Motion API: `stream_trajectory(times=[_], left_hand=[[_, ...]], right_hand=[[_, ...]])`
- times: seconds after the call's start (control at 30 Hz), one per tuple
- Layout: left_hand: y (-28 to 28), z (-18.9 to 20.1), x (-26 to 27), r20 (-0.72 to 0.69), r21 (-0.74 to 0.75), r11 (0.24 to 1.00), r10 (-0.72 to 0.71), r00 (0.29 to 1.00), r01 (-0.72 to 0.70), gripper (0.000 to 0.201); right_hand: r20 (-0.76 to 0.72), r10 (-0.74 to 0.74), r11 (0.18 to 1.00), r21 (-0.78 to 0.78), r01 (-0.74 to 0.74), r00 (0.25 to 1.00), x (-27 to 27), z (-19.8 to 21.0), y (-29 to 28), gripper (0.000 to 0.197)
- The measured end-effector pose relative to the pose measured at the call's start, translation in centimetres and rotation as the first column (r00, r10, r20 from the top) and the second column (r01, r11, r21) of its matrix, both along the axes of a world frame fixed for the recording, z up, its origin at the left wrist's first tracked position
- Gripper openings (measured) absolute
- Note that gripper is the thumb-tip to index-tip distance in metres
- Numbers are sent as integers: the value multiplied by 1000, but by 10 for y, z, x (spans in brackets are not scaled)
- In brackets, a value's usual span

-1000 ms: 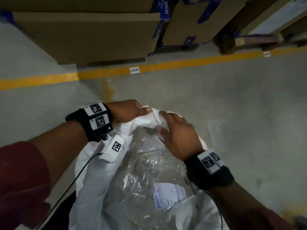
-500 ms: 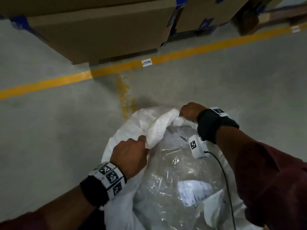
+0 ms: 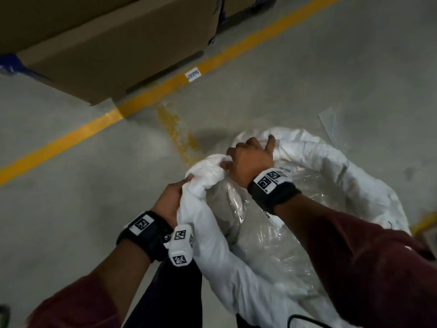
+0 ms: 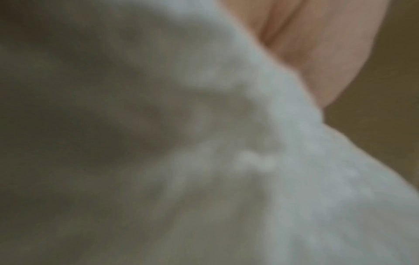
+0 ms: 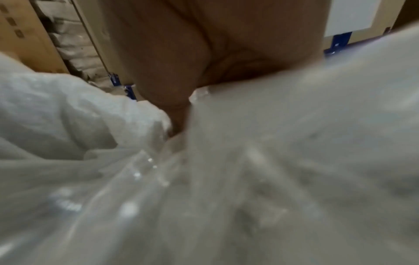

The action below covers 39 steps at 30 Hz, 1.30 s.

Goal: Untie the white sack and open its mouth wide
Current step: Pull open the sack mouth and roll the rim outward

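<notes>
The white sack (image 3: pixel 331 162) stands on the concrete floor with its mouth open and its rim rolled outward. A clear plastic liner (image 3: pixel 267 235) fills the inside. My left hand (image 3: pixel 171 200) grips the bunched near-left part of the rim. My right hand (image 3: pixel 250 159) grips the rim just beyond it, at the far-left side. In the left wrist view, blurred white fabric (image 4: pixel 294 161) covers nearly everything below the palm. In the right wrist view, my right hand (image 5: pixel 215 62) sits between the white rim (image 5: pixel 68 116) and the clear liner (image 5: pixel 272 170).
Large cardboard boxes (image 3: pixel 113 43) stand beyond a yellow floor line (image 3: pixel 165 86) at the back. A yellow smear (image 3: pixel 179 133) marks the floor near the sack. A clear plastic scrap (image 3: pixel 331 124) lies at the right. My dark trouser leg (image 3: pixel 170 292) is beside the sack.
The view has swung left and the sack now sits lower right. My right hand moved along the rim to the far-left side, close to the left hand. The mouth has spread wider.
</notes>
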<state>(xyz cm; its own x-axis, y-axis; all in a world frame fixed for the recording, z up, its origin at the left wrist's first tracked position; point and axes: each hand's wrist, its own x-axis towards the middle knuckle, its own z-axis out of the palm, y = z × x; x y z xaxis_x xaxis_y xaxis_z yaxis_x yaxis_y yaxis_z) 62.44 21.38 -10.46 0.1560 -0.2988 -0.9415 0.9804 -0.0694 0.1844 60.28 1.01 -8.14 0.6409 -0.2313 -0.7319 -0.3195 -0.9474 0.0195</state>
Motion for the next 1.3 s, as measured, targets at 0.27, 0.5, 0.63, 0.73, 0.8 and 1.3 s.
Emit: stream_trajectory(times=[0.27, 0.5, 0.63, 0.73, 0.8, 1.3], left_hand=[[21, 55, -60, 339, 366, 917, -293, 894, 162, 123], [27, 88, -164, 362, 328, 931, -279, 889, 159, 140], [32, 89, -215, 280, 332, 941, -161, 946, 61, 150], [31, 90, -239, 85, 272, 960, -89, 992, 62, 129], [26, 86, -249, 155, 268, 962, -102, 983, 57, 87], [39, 29, -305, 331, 276, 922, 172, 928, -270, 29]], right_hand=[[315, -246, 969, 59, 240, 917, -34, 17, 12, 39], [601, -762, 600, 519, 609, 240, -190, 99, 60, 37], [487, -868, 166, 471, 867, -97, -311, 112, 109, 46], [658, -740, 99, 313, 945, -141, -368, 119, 134, 70], [680, -715, 23, 256, 966, -163, -392, 109, 132, 88], [-787, -189, -857, 424, -293, -587, -444, -31, 120, 34]])
